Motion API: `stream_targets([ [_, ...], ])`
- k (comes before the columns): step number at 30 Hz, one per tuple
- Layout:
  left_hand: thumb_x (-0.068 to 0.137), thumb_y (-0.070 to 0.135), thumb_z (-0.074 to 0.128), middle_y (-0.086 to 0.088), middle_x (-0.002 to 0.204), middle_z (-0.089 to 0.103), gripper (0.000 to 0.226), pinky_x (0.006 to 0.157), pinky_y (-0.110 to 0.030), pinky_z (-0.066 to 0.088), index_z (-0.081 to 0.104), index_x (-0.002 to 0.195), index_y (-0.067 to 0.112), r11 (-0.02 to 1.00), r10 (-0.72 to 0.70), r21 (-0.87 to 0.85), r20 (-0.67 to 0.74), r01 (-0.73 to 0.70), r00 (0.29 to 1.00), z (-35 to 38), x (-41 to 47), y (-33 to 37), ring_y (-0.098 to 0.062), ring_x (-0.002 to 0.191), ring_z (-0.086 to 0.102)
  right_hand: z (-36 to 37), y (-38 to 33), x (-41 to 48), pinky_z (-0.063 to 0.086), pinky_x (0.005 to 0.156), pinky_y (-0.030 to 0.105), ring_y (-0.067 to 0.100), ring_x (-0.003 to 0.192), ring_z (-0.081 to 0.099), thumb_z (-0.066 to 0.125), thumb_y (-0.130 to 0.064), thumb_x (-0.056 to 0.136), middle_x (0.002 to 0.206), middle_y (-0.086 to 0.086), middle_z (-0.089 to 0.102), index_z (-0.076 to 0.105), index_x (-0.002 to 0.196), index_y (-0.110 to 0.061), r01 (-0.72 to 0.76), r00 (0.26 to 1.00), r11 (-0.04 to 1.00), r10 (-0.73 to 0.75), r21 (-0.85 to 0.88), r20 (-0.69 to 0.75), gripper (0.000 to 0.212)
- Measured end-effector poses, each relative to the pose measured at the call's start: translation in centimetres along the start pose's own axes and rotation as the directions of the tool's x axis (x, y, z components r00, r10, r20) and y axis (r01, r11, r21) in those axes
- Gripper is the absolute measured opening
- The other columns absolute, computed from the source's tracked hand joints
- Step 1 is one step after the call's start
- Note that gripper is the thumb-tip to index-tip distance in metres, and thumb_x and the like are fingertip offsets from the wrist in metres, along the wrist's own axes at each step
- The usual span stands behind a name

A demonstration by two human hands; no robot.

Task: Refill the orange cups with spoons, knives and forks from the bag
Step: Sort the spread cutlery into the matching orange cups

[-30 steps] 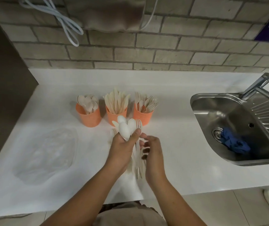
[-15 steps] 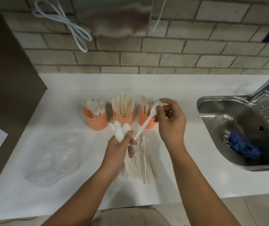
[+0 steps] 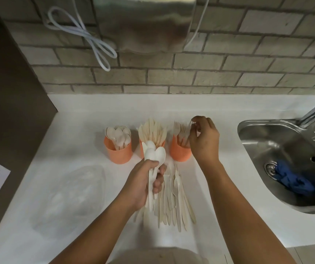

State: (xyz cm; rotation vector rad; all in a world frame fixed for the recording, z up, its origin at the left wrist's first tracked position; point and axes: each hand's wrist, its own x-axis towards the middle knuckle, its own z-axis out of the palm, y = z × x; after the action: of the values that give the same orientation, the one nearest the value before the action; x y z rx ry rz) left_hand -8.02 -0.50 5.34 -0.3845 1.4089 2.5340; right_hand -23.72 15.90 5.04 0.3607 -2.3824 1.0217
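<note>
i see the spoon cup left of the knife cup, the fork cup right of it. my left hand clamps a spoon bunch before it. whether the right hand pinches a fork, i cannot tell.

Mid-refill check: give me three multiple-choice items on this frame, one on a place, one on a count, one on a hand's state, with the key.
1. Where is the right hand?
A. Over the sink.
B. On the plastic bag.
C. At the rightmost orange cup.

2. How many orange cups stand on the counter?
A. Two.
B. Three.
C. Four.

3. What is the left hand doing?
A. Gripping a bunch of white spoons.
B. Lying flat, open.
C. Holding a blue cloth.

Key: 1 C, its fingers pinch a fork just above that cup; 2 B, three stand in a row; 3 A, its fingers curl round the spoon handles.
</note>
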Motion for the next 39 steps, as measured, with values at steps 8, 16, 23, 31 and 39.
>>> stream_targets([
  [8,0.094,0.03,0.048,-0.003,0.066,0.054,0.025,0.038,-0.021,0.028,0.049,0.098,0.005,0.995,-0.093,-0.024,0.024,0.093,0.995,-0.9,2.0,-0.6,-0.009,0.034,0.03,-0.4,0.1,-1.1,0.036,0.073,0.04,0.036,0.096,0.048,0.066,-0.013,0.08,0.111,0.01,0.059,0.076,0.101,-0.018,0.069,0.994,0.861,-0.015,-0.505,0.111,0.023],
  [16,0.098,0.027,0.045,0.001,0.056,0.053,0.022,0.039,-0.022,0.023,0.05,0.096,0.005,0.99,-0.137,-0.016,0.007,0.137,0.991,-0.9,3.7,-0.6,-0.009,0.034,0.028,0.2,1.2,-2.0,0.038,0.069,0.039,0.037,0.092,0.051,0.073,-0.009,0.081,0.105,0.008,0.064,0.079,0.088,-0.02,0.149,0.982,0.872,-0.074,-0.467,0.174,0.014],
  [23,0.079,0.03,0.05,-0.01,0.079,0.059,0.048,0.041,-0.024,0.027,0.056,0.118,0.004,0.981,-0.105,-0.165,-0.013,0.101,0.994,-1.4,4.2,-0.9,-0.012,0.042,0.033,0.3,0.7,-2.0,0.039,0.076,0.04,0.035,0.1,0.054,0.062,-0.012,0.088,0.117,0.005,0.069,0.072,0.118,-0.013,0.144,0.985,0.901,-0.091,-0.41,0.146,0.031],
  [31,0.097,0.005,0.036,-0.011,0.089,0.063,0.033,0.052,-0.028,0.037,0.056,0.124,-0.001,0.987,-0.072,-0.148,-0.109,0.055,0.991,-0.9,3.4,-0.8,-0.016,0.057,0.045,-0.7,-0.3,-2.3,0.042,0.081,0.039,0.03,0.099,0.048,0.06,-0.019,0.092,0.114,0.008,0.063,0.074,0.115,-0.014,0.125,0.99,0.948,-0.101,-0.293,0.095,0.027],
  [39,0.107,0.014,0.05,-0.011,0.094,0.072,0.022,0.051,-0.033,0.047,0.063,0.125,0.011,1.0,0.002,-0.011,-0.094,-0.003,0.996,0.5,2.0,-0.7,-0.024,0.06,0.062,-2.0,-4.8,-4.1,0.061,0.076,0.04,0.016,0.076,0.069,0.069,-0.015,0.095,0.086,-0.007,0.065,0.073,0.097,-0.018,-0.33,0.785,0.901,0.097,0.28,0.611,0.006],
])
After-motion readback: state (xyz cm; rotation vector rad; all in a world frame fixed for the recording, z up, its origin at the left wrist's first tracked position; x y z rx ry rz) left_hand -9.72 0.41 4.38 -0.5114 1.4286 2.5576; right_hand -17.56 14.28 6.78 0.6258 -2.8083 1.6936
